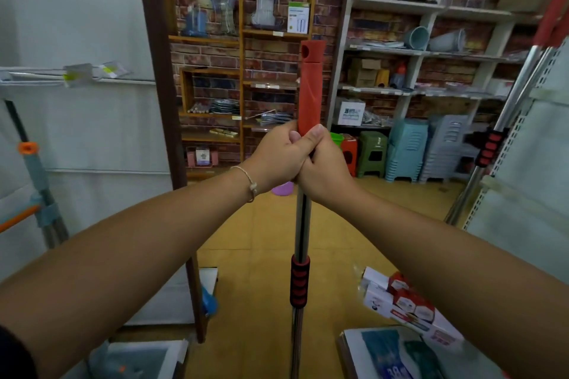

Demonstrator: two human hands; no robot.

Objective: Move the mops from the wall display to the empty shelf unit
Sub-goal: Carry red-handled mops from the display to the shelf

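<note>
I stand in a household-goods shop: wooden shelves point(246, 34) at twelve o'clock carry packaged wares, stacked plastic stools point(406, 148) sit at two o'clock below white shelving point(385, 51) with buckets point(417, 37), and boxed products point(406, 301) lie on the floor point(261, 240) at five o'clock.

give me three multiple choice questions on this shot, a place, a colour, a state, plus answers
1. Where do both hands hold the mop? A) at its very top B) at the base of the red handle C) near the floor
2. What colours is the ribbed sleeve lower down? A) green and white B) all blue C) black and red
3. How is the mop standing? A) upright B) flat on the floor C) leaning on a shelf
Answers: 1 B, left hand and right hand wrap the pole just under the handle; 2 C, black and red bands alternate; 3 A, the pole runs straight up.
</note>
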